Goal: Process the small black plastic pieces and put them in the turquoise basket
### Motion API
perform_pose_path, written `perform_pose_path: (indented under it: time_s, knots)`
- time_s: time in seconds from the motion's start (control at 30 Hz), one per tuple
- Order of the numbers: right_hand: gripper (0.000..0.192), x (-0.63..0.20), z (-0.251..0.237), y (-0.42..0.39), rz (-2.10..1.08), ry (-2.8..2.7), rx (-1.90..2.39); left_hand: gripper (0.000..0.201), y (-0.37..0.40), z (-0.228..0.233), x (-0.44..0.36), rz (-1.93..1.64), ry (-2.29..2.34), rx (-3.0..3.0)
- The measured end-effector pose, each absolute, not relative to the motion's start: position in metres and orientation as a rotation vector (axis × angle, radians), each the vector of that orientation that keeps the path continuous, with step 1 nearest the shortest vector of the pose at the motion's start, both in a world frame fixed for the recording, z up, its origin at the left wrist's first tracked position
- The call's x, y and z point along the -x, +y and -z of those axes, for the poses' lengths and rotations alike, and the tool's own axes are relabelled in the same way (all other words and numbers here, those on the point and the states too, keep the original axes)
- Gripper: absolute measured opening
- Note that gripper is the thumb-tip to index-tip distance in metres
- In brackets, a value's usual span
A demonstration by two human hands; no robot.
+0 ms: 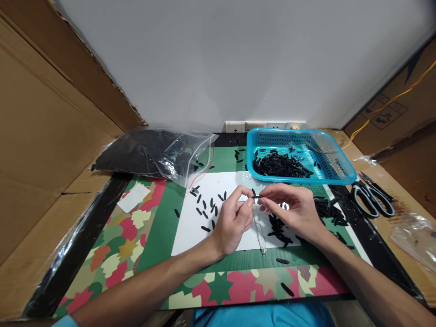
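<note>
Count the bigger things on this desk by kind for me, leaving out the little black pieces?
Blue basket: 1
Clear plastic bag of black pieces: 1
Scissors: 1
White paper sheet: 1
Small white card: 1
Total: 5

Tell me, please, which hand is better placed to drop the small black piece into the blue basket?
Probably the right hand: it pinches the black piece together with the left hand, and it lies on the side of the blue basket, just below its near rim.
</note>
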State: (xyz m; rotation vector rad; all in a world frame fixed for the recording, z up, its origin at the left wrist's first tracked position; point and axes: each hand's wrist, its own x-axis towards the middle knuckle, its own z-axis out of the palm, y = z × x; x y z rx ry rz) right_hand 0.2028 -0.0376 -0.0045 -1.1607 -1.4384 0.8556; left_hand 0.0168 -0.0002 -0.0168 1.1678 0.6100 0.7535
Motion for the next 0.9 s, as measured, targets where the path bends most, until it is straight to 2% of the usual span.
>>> perform_pose_path:
  time_s: [0.13,0.3,0.4,0.5,0.7,0.9]
  knots:
    - [0.006,-0.204,0.003,-0.038,-0.546,-1.576,1.223,0.029,0.000,0.015,-0.016,-0.768,0.633,-1.178]
    - [0.009,-0.221,0.000,-0.035,0.292,-1.584,1.399,0.038,0.003,0.015,-0.016,-0.764,0.618,-1.109]
    - [0.014,-0.231,-0.003,-0.031,0.467,-1.484,1.552,0.047,0.007,0.015,-0.017,-0.729,0.612,-1.069]
    - [0.016,-0.229,-0.006,-0.032,0.323,-1.613,1.448,0.052,0.009,0.014,-0.017,-0.680,0.616,-1.041]
    - [0.015,-0.193,-0.004,-0.044,-0.337,-2.027,1.056,0.057,0.008,0.015,-0.018,-0.659,0.649,-1.042]
    - [0.016,-0.177,0.009,-0.049,-0.468,-2.076,1.007,0.059,0.006,0.019,-0.018,-0.667,0.678,-1.085]
